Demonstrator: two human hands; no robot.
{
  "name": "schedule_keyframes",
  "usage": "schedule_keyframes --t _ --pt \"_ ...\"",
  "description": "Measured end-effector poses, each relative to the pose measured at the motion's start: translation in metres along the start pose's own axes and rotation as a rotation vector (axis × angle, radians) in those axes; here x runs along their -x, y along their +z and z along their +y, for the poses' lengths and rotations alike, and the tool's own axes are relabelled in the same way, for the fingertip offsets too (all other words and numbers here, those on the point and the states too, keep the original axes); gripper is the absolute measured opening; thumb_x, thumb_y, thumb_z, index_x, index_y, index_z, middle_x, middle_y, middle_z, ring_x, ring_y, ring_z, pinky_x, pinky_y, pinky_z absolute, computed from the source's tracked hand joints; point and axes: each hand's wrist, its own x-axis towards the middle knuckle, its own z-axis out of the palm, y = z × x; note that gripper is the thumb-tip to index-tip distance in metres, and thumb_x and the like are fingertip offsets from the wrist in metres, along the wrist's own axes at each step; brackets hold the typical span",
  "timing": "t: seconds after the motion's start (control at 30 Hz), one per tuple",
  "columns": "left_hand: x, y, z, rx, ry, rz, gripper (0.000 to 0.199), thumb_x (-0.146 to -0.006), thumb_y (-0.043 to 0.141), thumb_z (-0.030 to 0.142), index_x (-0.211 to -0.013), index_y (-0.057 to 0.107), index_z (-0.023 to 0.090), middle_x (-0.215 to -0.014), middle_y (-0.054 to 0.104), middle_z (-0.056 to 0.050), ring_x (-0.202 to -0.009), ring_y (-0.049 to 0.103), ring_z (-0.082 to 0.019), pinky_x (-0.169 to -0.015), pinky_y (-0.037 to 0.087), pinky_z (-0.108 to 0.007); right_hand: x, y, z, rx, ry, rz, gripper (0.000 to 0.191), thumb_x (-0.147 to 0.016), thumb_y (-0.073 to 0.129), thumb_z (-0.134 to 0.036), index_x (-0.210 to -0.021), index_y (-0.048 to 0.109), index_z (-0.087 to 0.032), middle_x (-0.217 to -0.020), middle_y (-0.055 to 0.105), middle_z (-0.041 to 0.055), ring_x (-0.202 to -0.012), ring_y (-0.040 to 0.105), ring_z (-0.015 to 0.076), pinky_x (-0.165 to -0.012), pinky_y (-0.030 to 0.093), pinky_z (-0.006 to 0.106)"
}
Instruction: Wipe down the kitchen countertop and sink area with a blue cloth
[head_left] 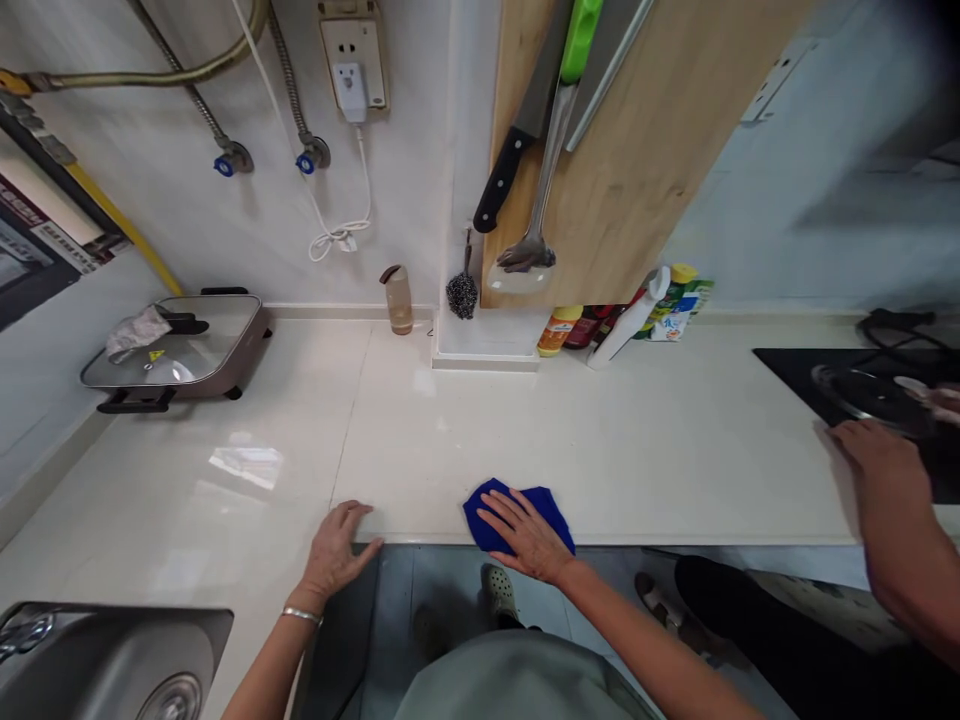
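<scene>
My right hand (526, 537) lies flat on a crumpled blue cloth (517, 515), pressing it onto the cream stone countertop (450, 440) at the front edge. The cloth hangs slightly over that edge, and its underside is hidden. My left hand (334, 552), with a metal bangle on the wrist, rests on the counter's edge a little to the left of the cloth. It holds nothing, and its fingers are spread.
A co-worker's hand (877, 460) reaches in at right beside a black gas hob (795, 380). At left stand a steel sink (112, 650) and a lidded electric pan (176, 345). Bottles, a knife rack and a wall socket line the back.
</scene>
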Motion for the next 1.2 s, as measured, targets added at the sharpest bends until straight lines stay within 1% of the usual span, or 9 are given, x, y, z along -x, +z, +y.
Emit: schedule_keyframes --t 0.07,0.13,0.33,0.47,0.57,0.67,0.97,1.07,1.2 --pt "-0.009 0.009 0.014 0.005 0.081 -0.058 0.043 -0.083 0.063 0.051 -0.114 0.065 0.022 -0.118 0.065 -0.011 -0.114 0.06 -0.025 -0.103 0.049 -0.039 0.021 -0.006 0.017 0.011 0.023 -0.002 0.073 -0.091 0.058 -0.039 -0.155 0.027 -0.023 -0.16 0.033 0.0106 -0.148 0.027 0.0274 -0.121 0.027 0.055" --pt "-0.017 0.016 0.026 0.025 0.067 -0.07 0.037 -0.086 0.059 0.051 -0.109 0.067 0.024 -0.113 0.066 -0.01 -0.108 0.062 -0.024 -0.098 0.051 -0.039 0.044 -0.01 0.035 0.024 0.051 0.003 0.07 -0.093 0.054 -0.04 -0.155 0.028 -0.023 -0.16 0.033 0.0104 -0.148 0.027 0.027 -0.121 0.027 0.055" --pt "-0.029 0.028 0.038 0.16 -0.185 0.057 0.036 -0.091 0.046 0.049 -0.087 0.07 0.024 -0.094 0.069 -0.006 -0.093 0.064 -0.021 -0.089 0.049 -0.036 0.107 -0.014 0.094 0.036 0.132 -0.002 0.067 -0.096 0.045 -0.045 -0.157 0.022 -0.026 -0.161 0.03 0.0084 -0.148 0.028 0.0249 -0.123 0.023 0.053" --pt "-0.038 0.032 0.037 0.231 -0.42 0.139 0.047 -0.093 0.037 0.051 -0.076 0.072 0.025 -0.083 0.072 -0.003 -0.081 0.065 -0.02 -0.078 0.047 -0.033 0.112 -0.01 0.133 0.054 0.224 0.004 0.066 -0.097 0.043 -0.046 -0.157 0.022 -0.028 -0.162 0.03 0.0068 -0.147 0.03 0.0243 -0.123 0.023 0.051" --pt "-0.048 0.032 0.04 0.236 -0.689 0.191 0.049 -0.093 0.034 0.047 -0.072 0.072 0.025 -0.078 0.073 -0.004 -0.079 0.065 -0.021 -0.074 0.044 -0.033 0.09 -0.005 0.16 0.104 0.364 0.051 0.064 -0.098 0.041 -0.046 -0.156 0.025 -0.026 -0.16 0.033 0.0076 -0.147 0.031 0.0239 -0.121 0.025 0.05" --pt "-0.056 0.033 0.045 0.11 -0.854 0.128 0.047 -0.093 0.036 0.047 -0.073 0.073 0.026 -0.082 0.075 -0.005 -0.076 0.062 -0.023 -0.069 0.038 -0.033 0.054 0.001 0.184 0.159 0.513 0.101 0.062 -0.099 0.036 -0.046 -0.155 0.028 -0.022 -0.158 0.036 0.0097 -0.146 0.032 0.0242 -0.119 0.026 0.05" --pt "-0.06 0.039 0.048 -0.042 -0.802 0.104 0.044 -0.096 0.038 0.039 -0.071 0.071 0.025 -0.081 0.074 -0.003 -0.069 0.059 -0.016 -0.062 0.031 -0.027 -0.071 0.01 0.239 0.205 0.742 0.083 0.062 -0.099 0.026 -0.048 -0.152 0.034 -0.017 -0.158 0.036 0.0112 -0.145 0.029 0.0261 -0.118 0.024 0.05" --pt "-0.06 0.041 0.046 -0.061 -0.804 0.109 0.044 -0.096 0.039 0.039 -0.069 0.07 0.025 -0.08 0.074 -0.001 -0.069 0.06 -0.015 -0.062 0.031 -0.026 -0.106 0.016 0.239 0.217 0.805 0.071 0.065 -0.098 0.025 -0.049 -0.152 0.032 -0.013 -0.158 0.034 0.0138 -0.146 0.026 0.0289 -0.118 0.022 0.052" --pt "-0.058 0.043 0.045 -0.064 -0.798 0.115 0.044 -0.095 0.039 0.038 -0.066 0.069 0.024 -0.076 0.072 -0.001 -0.068 0.061 -0.014 -0.061 0.031 -0.025 -0.134 0.025 0.219 0.252 0.836 0.057 0.07 -0.098 0.025 -0.051 -0.153 0.028 -0.008 -0.159 0.031 0.0189 -0.147 0.022 0.0335 -0.116 0.021 0.056"
